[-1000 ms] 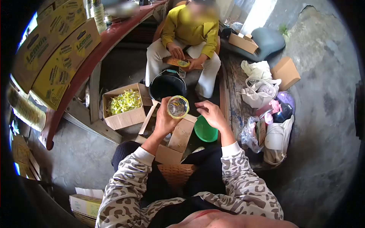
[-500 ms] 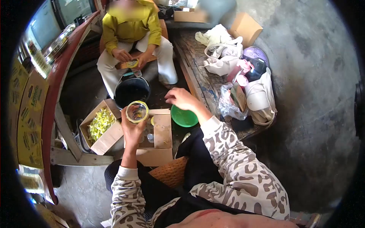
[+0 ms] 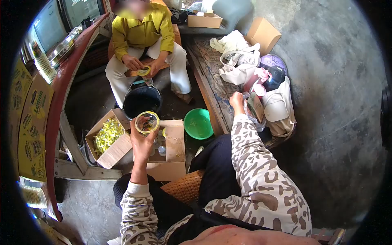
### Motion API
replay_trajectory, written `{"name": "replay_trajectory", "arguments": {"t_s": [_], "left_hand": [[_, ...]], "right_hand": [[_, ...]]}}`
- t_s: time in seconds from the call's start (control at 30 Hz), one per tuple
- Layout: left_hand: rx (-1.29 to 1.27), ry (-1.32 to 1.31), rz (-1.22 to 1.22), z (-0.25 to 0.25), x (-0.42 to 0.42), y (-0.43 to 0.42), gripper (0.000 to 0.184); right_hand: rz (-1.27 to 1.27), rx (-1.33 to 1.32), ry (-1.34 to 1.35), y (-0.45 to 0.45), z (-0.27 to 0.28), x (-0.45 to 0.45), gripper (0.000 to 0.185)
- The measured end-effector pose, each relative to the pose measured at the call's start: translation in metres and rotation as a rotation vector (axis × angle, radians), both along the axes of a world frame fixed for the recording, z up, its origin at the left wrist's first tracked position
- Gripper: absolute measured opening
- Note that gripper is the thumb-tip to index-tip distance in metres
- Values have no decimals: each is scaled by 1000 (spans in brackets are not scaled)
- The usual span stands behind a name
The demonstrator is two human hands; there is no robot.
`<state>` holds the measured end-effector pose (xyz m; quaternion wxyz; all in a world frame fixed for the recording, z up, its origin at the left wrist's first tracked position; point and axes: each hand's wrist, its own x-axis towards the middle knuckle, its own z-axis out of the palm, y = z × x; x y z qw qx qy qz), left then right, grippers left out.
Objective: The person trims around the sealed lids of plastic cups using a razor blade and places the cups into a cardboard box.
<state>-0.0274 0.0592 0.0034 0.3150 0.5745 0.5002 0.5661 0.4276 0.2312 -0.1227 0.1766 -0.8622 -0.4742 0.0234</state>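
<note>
My left hand (image 3: 141, 143) is wrapped round a clear plastic cup (image 3: 147, 123) with a yellow rim, its open mouth tilted up at me. Behind that hand stands a cardboard box (image 3: 174, 143) with several clear cups or bottles inside. Reaching out over the wooden bench, my right hand (image 3: 237, 102) has its fingers curled closed. Whether anything is in them is hidden. Just beside it lies a clear plastic bag (image 3: 256, 122); I cannot tell whether the hand touches it. The green basin (image 3: 199, 123) is on the floor between my two hands.
Yellow strips (image 3: 109, 136) fill a second cardboard box to the left. Across from me a person (image 3: 143, 34) in a yellow-green shirt holds a yellow-rimmed cup over a black bucket (image 3: 142, 100). Bags (image 3: 241, 67), helmets and a white cap (image 3: 276, 111) lie on the bench (image 3: 208, 71).
My right hand has moved from above the green basin out to the right, beside the plastic bag on the bench. My left hand still holds the cup in nearly the same place.
</note>
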Motion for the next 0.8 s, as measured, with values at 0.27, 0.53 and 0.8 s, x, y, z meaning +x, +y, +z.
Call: {"name": "replay_trajectory", "arguments": {"t_s": [0.27,0.53,0.8], "left_hand": [[8,-85,-16,13,-5,-6,54],[10,-111,-37,19,-11,-8,59],[71,-51,-19,15,-11,-5,59]], "right_hand": [[-152,-242,6,-11,15,-13,23],[-180,-177,-4,-4,6,-6,22],[297,183,87,-7,55,-46,16]]}}
